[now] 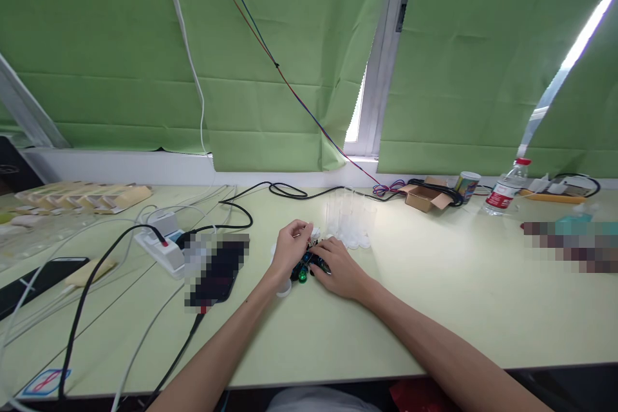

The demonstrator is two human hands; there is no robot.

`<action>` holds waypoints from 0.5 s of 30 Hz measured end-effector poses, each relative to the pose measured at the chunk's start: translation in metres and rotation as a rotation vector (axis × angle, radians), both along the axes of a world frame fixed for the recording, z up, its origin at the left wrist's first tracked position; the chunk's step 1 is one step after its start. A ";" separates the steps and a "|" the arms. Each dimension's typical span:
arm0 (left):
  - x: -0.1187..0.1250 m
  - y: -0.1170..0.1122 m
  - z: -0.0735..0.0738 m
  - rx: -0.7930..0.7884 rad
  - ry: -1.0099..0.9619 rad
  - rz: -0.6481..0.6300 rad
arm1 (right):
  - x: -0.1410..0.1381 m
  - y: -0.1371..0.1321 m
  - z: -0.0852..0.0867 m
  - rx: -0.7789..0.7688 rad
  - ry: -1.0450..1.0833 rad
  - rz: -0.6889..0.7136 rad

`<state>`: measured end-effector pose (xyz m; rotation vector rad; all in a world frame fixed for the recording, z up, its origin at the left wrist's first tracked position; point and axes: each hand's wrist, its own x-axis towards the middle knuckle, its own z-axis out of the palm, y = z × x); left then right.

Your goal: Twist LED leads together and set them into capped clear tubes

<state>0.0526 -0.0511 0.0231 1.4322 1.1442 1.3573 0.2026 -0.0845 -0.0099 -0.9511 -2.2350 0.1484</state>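
Observation:
My left hand (pixel 291 250) is over a small pile of shiny dark and green pieces (pixel 302 275). Its thumb and index finger are pinched together; what is between them is too small to name. My right hand (pixel 340 268) rests on the pile's right side with thumb and fingers apart, touching the dark pieces. Just behind the hands stands a row of clear plastic tubes (pixel 348 215) with round whitish ends. A white round cap (pixel 284 288) lies by my left wrist. The pile is partly hidden by my fingers.
Left of the hands are a phone (pixel 224 273) on a cable and a white power strip (pixel 161 251). A black cable (pixel 290 192) runs along the back. Further right stand an opened cardboard box (pixel 425 196), a printed can (pixel 467 187) and a water bottle (pixel 506 190).

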 end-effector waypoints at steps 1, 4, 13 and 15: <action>0.000 0.000 0.000 0.009 0.011 0.002 | 0.000 0.000 0.000 0.000 0.006 -0.001; -0.001 0.000 0.000 0.025 0.027 -0.007 | 0.002 0.001 -0.001 -0.006 0.022 0.005; 0.001 -0.005 0.005 -0.038 -0.032 -0.032 | 0.003 0.002 0.000 -0.046 0.137 -0.003; 0.001 -0.006 0.007 -0.070 -0.070 -0.049 | 0.003 0.003 -0.001 -0.055 0.185 -0.005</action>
